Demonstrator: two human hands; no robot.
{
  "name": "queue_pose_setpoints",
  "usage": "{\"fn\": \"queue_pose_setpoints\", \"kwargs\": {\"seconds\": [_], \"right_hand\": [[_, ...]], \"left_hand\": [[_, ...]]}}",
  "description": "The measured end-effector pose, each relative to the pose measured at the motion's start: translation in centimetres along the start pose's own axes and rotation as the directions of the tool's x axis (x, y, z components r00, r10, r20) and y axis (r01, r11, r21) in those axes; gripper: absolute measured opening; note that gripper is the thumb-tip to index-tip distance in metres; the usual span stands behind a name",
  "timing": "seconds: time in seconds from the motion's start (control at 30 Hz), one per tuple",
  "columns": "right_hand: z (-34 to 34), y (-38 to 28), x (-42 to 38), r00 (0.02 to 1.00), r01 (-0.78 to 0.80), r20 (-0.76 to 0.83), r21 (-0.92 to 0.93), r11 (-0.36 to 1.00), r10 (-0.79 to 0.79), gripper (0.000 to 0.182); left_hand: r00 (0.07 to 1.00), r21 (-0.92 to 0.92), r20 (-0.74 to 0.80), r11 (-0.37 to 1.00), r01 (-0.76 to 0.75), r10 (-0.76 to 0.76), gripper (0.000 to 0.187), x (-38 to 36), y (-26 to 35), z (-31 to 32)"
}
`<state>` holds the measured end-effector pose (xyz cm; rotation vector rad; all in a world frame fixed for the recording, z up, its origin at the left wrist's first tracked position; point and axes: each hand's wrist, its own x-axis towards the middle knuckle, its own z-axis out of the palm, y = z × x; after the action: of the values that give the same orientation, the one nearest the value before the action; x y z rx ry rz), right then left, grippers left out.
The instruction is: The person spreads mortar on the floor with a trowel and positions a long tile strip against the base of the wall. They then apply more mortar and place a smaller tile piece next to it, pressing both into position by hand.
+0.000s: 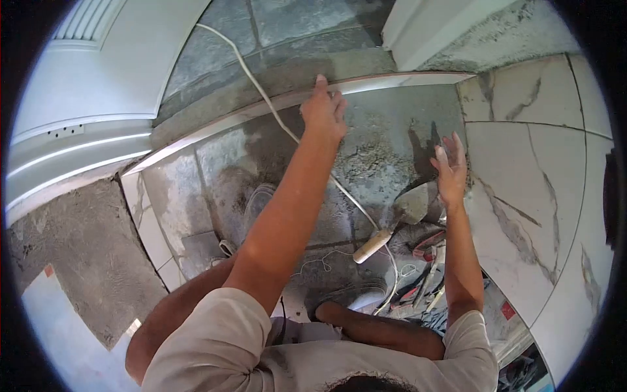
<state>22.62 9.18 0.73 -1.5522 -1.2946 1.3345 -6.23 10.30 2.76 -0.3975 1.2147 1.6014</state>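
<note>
White strip runs under fingers of unclenched left hand at its 12 o'clock, contact unclear; trowel lies 7–8 o'clock from right hand, loosely spread.

No text, label, brand, number or sign can be read. The small red patch at the lower right, beside the tools, bears no legible lettering. The orange-red mark at the upper corner of the pale sheet, lower left, is too small to make out.
</note>
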Motion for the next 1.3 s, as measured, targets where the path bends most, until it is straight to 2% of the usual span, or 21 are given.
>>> {"fn": "queue_pose_setpoints", "kwargs": {"seconds": [0.17, 0.37, 0.47, 0.53, 0.57, 0.6, 0.63, 0.67, 0.7, 0.73, 0.8, 0.87, 0.9, 0.93, 0.97, 1.0, 1.07, 1.13, 1.23, 1.27, 1.3], "right_hand": [[0.0, 0.2, 0.2, 1.000, 0.002, 0.001, 0.017, 1.000, -0.002, 0.075], [-0.3, 0.6, 0.3, 1.000, 0.017, 0.003, 0.002, 1.000, -0.017, 0.077], [-0.4, 0.2, 0.3, 0.999, -0.009, 0.050, -0.023, 1.000, 0.010, 0.068], [-0.2, 0.1, 0.4, 0.999, -0.019, 0.037, -0.017, 1.000, 0.019, 0.070], [0.0, -0.1, 0.4, 0.999, -0.033, 0.030, -0.005, 0.999, 0.033, 0.070], [0.3, -0.4, 0.5, 1.000, -0.014, 0.012, -0.004, 1.000, 0.014, 0.074], [0.5, -0.5, 0.7, 1.000, 0.003, -0.016, 0.002, 1.000, -0.003, 0.078], [0.6, -0.2, 1.2, 1.000, 0.026, -0.009, -0.051, 0.998, -0.027, 0.078], [0.5, 0.2, 1.7, 0.999, 0.042, -0.004, -0.105, 0.994, -0.043, 0.077], [0.9, 0.3, 1.9, 0.998, 0.070, -0.001, -0.065, 0.995, -0.070, 0.076], [1.5, 0.4, 2.7, 0.987, 0.156, -0.013, -0.078, 0.985, -0.157, 0.077], [1.5, -0.2, 2.0, 0.985, 0.172, 0.004, -0.192, 0.966, -0.175, 0.079], [1.4, -1.0, 1.8, 0.987, 0.158, 0.022, -0.251, 0.955, -0.157, 0.079], [1.5, -0.8, 1.9, 0.991, 0.128, -0.018, -0.231, 0.965, -0.135, 0.079], [1.6, -0.4, 2.0, 0.986, 0.153, -0.013, -0.291, 0.944, -0.164, 0.082], [1.7, -0.1, 2.2, 0.981, 0.180, -0.004, -0.352, 0.919, -0.194, 0.084], [2.1, 1.2, 2.7, 0.970, 0.205, -0.045, -0.368, 0.907, -0.237, 0.085], [3.5, 3.0, 5.0, 0.956, 0.237, -0.065, -0.395, 0.888, -0.285, 0.086], [6.8, 4.5, 8.6, 0.987, 0.118, -0.068, -0.289, 0.950, -0.144, 0.086], [7.7, 3.6, 9.0, 0.998, 0.000, -0.068, -0.027, 1.000, -0.002, 0.086], [8.2, 2.5, 9.3, 0.991, -0.118, -0.033, 0.235, 0.965, 0.129, 0.087]], "left_hand": [[0.997, 0.005, 0.068, 1.000, -0.029, 0.029, 0.075, 0.3, 0.4, -0.4], [1.000, -0.056, 0.022, 0.998, 0.011, -0.009, 0.080, -1.4, 0.5, -0.9], [0.999, -0.029, -0.050, 1.000, 0.003, -0.005, 0.074, -3.0, -0.6, -1.9], [0.985, 0.305, 0.175, 0.950, -0.063, 0.010, 0.056, -4.4, -2.5, -3.7], [0.985, 0.323, 0.170, 0.945, -0.059, 0.004, 0.056, -5.5, -2.8, -4.1], [0.947, 0.607, 0.309, 0.749, -0.266, 0.086, 0.047, -6.5, -3.1, -4.5], [0.876, 0.772, 0.473, 0.434, -0.465, 0.097, 0.038, -7.3, -3.2, -4.6], [0.869, 0.784, 0.489, 0.401, -0.474, 0.071, 0.038, -6.9, -2.8, -4.7], [0.622, 0.650, 0.754, -0.099, -0.754, 0.211, 0.037, -5.8, -1.9, -4.9], [0.273, 0.303, 0.952, -0.575, -0.760, 0.141, 0.037, -4.6, -0.9, -4.9], [0.262, 0.261, 0.956, -0.799, -0.542, 0.134, 0.042, -2.4, 1.9, -2.8], [0.374, 0.193, 0.927, -0.852, -0.487, -0.004, 0.045, -1.4, 4.4, -0.3], [0.368, 0.141, 0.928, -0.852, -0.503, -0.064, 0.045, -0.8, 4.7, 0.2], [0.378, 0.069, 0.919, -0.897, -0.437, -0.113, 0.046, -0.2, 4.9, 0.7], [0.388, -0.002, 0.909, -0.931, -0.365, -0.154, 0.048, 0.5, 5.0, 1.2], [0.377, -0.042, 0.906, -0.928, -0.371, -0.192, 0.048, 1.3, 5.0, 1.5], [0.346, -0.104, 0.915, -0.950, -0.293, -0.207, 0.053, 2.6, 4.7, 1.7], [0.359, -0.115, 0.901, -0.931, -0.347, -0.245, 0.057, 2.7, 4.3, 2.2], [0.401, -0.071, 0.889, -0.933, -0.354, -0.220, 0.054, 2.5, 4.0, 2.4], [0.432, -0.054, 0.876, -0.936, -0.349, -0.212, 0.054, 2.9, 4.3, 2.2], [0.462, -0.036, 0.864, -0.939, -0.341, -0.201, 0.053, 3.1, 4.4, 2.1]]}}
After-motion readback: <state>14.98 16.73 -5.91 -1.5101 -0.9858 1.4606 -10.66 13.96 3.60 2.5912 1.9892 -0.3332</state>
